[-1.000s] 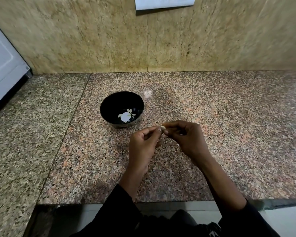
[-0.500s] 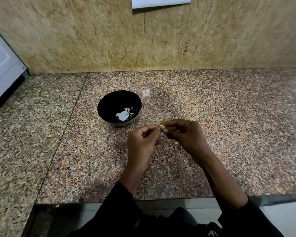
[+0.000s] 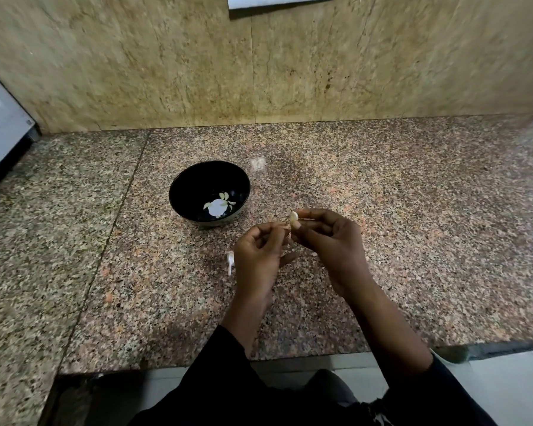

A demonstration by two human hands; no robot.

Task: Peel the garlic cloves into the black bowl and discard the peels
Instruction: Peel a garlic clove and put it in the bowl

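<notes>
The black bowl (image 3: 209, 192) stands on the granite counter, with a few pale peeled cloves (image 3: 225, 199) lying in its bottom. Just right of and nearer than the bowl, my right hand (image 3: 326, 241) pinches a pale garlic clove (image 3: 294, 219) between thumb and fingertips. My left hand (image 3: 259, 256) sits close beside it, its thumb and forefinger pinched at the clove's lower end, on what looks like a bit of skin. A white strip of peel (image 3: 230, 262) lies on the counter by my left hand.
The speckled granite counter (image 3: 413, 226) runs to a marble-tiled wall (image 3: 290, 72) at the back. A white appliance (image 3: 0, 124) stands at the far left. The counter's front edge (image 3: 259, 358) lies just below my forearms, and a small pale speck (image 3: 257, 163) lies behind the bowl.
My hands have drawn slightly apart, so more of the clove shows in my right fingers. A strip of peel now shows on the counter by my left hand.
</notes>
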